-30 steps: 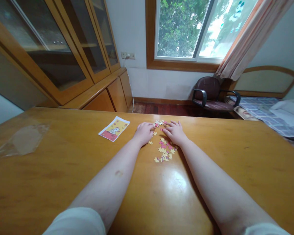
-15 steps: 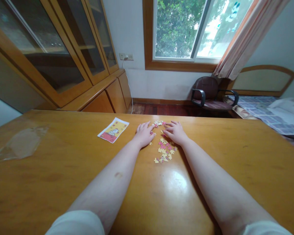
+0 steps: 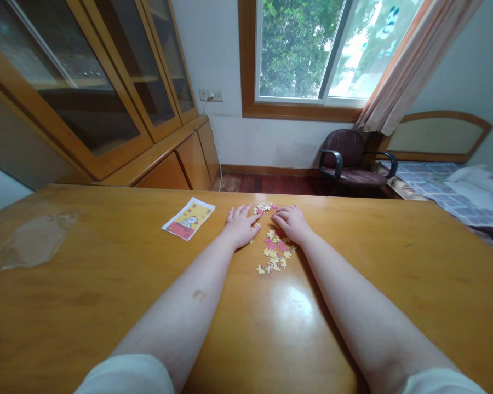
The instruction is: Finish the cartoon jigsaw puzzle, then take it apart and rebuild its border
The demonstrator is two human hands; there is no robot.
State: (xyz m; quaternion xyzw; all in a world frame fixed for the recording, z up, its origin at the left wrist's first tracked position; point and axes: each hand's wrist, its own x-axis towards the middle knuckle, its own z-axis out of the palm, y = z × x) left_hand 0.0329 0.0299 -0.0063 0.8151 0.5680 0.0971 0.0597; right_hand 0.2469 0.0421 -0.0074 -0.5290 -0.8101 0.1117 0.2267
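My left hand (image 3: 239,229) lies on the table left of the jigsaw pieces, fingers spread and thumb reaching towards them. Across from it, my right hand (image 3: 294,224) rests at the right side of the pieces, with its fingers bent and closer together; no held piece shows. Loose yellow and pink jigsaw pieces (image 3: 275,253) run in a strip towards me between my forearms. A small cluster of pale and pink pieces (image 3: 264,207) lies beyond my fingertips. A few pieces by my left thumb are partly covered.
A picture card (image 3: 189,219) with a yellow and red design lies left of my left hand. Clear plastic film (image 3: 36,238) is at the far left of the wooden table (image 3: 148,290). Beyond the table stand a glass-door cabinet (image 3: 156,139) and an armchair (image 3: 351,158).
My right hand's fingers have drawn closer together and curled over the pieces' right side. My left hand stays nearly in place, its fingers somewhat more spread. The view has shifted slightly.
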